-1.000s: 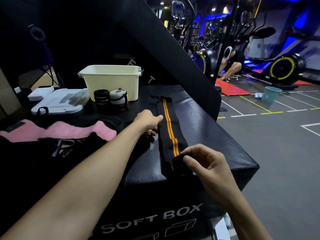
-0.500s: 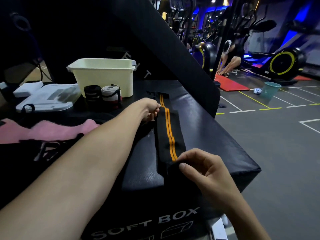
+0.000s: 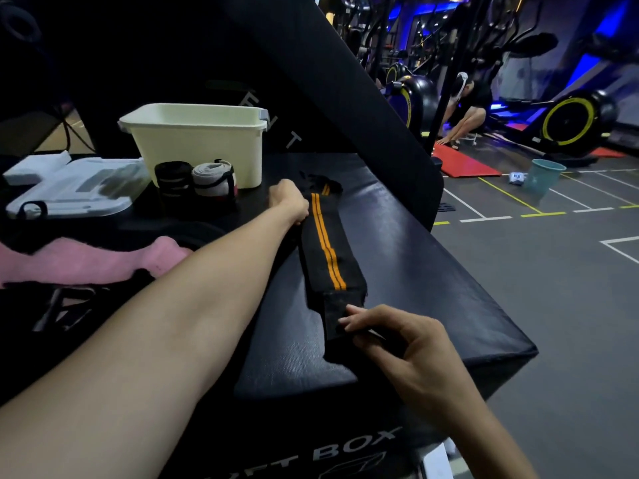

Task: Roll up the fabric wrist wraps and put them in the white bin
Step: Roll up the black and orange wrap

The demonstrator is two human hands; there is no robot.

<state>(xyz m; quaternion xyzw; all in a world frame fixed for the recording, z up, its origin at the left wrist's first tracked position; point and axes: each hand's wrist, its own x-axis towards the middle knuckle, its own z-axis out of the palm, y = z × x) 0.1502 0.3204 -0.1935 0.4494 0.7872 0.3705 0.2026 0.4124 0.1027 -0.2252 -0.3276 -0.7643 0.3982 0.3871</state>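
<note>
A black wrist wrap with two orange stripes [image 3: 326, 250] lies stretched out lengthwise on the black soft box [image 3: 432, 271]. My right hand [image 3: 397, 337] pinches its near black end between thumb and fingertips. My left hand [image 3: 288, 200] grips the wrap's left edge near its far end, fingers curled. The white bin [image 3: 200, 140] stands at the back of the box. Two rolled wraps, a black one [image 3: 173, 179] and a grey one [image 3: 214, 179], stand just in front of the bin.
A pink fabric wrap [image 3: 86, 261] lies flat at the left. A white lid-like tray [image 3: 69, 188] sits left of the bin. A slanted black pad [image 3: 345, 84] rises behind the box. A person crouches on a red mat [image 3: 466, 164] among gym machines.
My left hand has slid farther along the wrap toward its far end. My right hand keeps its hold on the near end, and the wrap now lies pulled out straight.
</note>
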